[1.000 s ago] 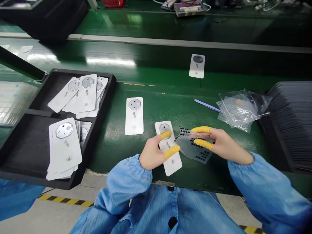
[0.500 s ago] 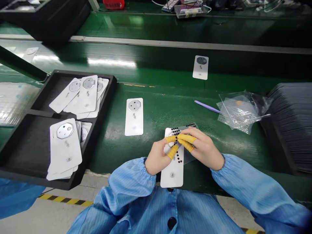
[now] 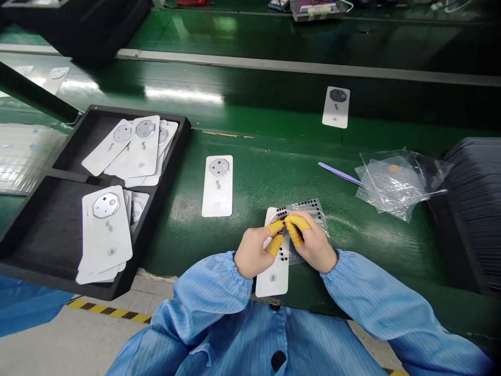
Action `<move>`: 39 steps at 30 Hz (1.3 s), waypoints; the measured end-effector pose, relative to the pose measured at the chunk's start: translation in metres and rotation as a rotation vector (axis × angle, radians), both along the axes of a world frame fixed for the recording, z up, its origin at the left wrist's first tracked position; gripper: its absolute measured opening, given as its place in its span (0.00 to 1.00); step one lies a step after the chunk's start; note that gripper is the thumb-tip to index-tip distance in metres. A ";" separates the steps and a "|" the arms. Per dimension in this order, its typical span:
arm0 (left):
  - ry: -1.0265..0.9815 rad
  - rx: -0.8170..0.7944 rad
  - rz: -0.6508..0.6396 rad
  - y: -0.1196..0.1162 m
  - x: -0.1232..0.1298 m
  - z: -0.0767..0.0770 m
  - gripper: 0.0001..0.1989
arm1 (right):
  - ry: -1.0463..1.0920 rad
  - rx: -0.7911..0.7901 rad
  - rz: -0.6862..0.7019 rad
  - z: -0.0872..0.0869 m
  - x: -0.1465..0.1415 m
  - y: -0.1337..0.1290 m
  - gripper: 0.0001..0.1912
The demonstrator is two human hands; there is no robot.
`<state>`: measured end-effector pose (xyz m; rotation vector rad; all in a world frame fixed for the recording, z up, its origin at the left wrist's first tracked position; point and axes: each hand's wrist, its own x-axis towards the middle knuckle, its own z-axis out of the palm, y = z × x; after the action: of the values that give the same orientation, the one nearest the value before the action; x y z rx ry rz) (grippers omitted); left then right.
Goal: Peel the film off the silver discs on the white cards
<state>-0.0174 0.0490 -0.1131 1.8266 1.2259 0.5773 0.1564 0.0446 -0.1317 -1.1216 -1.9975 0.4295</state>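
Under my hands lies a white phone-shaped panel (image 3: 273,284) with an octagonal camera cut-out at its far end. A clear sheet of black dots (image 3: 320,215) lies across the panel's right side, partly hidden by my fingers. My left hand (image 3: 252,253) is closed, its yellow-cotted thumb and forefinger pinching the sheet's left edge above the panel. From the right, my right hand (image 3: 315,246) meets it, its yellow-cotted fingertips pressed together at a row of dots; what sits between them is too small to make out.
A black divided tray (image 3: 31,219) at left holds several white panels. One loose panel (image 3: 217,188) lies left of my hands, another (image 3: 336,107) farther back. Purple tweezers (image 3: 340,173) and clear plastic bags (image 3: 403,183) lie at right, beside a dark ribbed stack (image 3: 477,209).
My right hand has drawn in closer to the left, its fingers more curled. More of the dotted sheet shows at its right side. The view has shifted slightly.
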 end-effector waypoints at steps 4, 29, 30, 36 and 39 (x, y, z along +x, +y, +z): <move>-0.006 -0.014 -0.005 0.002 0.001 0.000 0.15 | 0.022 -0.066 -0.064 0.000 -0.002 0.003 0.07; -0.171 0.081 0.222 -0.030 -0.007 0.063 0.05 | -0.117 0.234 -0.110 0.064 -0.014 -0.013 0.17; -0.165 0.097 0.223 -0.031 -0.007 0.063 0.04 | -0.115 0.235 -0.108 0.065 -0.013 -0.014 0.18; -0.127 0.095 0.229 -0.032 -0.004 0.059 0.04 | -0.195 0.280 -0.049 0.069 -0.011 -0.019 0.20; -0.177 0.005 0.184 -0.032 -0.005 0.057 0.04 | -0.315 0.250 0.027 0.074 -0.008 -0.021 0.20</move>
<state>-0.0223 0.0168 -0.0558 1.6383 1.2790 0.8268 0.1481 0.0234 -0.0575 -1.0539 -2.2659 0.0119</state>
